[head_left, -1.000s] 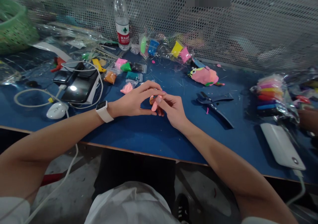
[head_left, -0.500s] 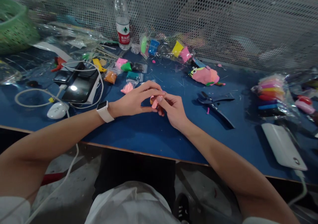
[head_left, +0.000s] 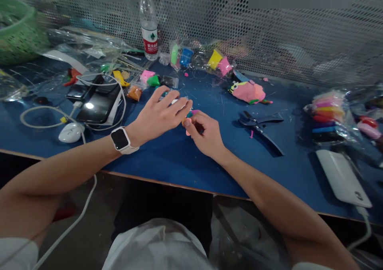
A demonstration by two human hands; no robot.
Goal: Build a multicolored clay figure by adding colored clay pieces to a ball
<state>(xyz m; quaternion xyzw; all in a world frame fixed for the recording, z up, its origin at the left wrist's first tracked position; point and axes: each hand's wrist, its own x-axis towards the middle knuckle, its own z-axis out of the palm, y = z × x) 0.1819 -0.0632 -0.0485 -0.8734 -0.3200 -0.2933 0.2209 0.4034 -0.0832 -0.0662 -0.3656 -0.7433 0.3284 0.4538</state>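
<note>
Right hand [head_left: 207, 135]: thumb and fingers pinch a small orange, pink, teal and purple clay piece [head_left: 184, 122], apparently lightly, as soft clay dents easily.
Clay piece: at the right fingertips, raised over the blue tabletop [head_left: 167, 162], probably to keep its sides reachable.
Left hand [head_left: 160, 113]: fingers wide and extended, tips beside the piece; contact cannot be told.
Orange clay in a clear plastic packet [head_left: 134, 93]: beyond the left hand, seemingly within easy reach.
Dark-blue metal cutters [head_left: 254, 122]: right of the hands, likely set aside for working room.
</note>
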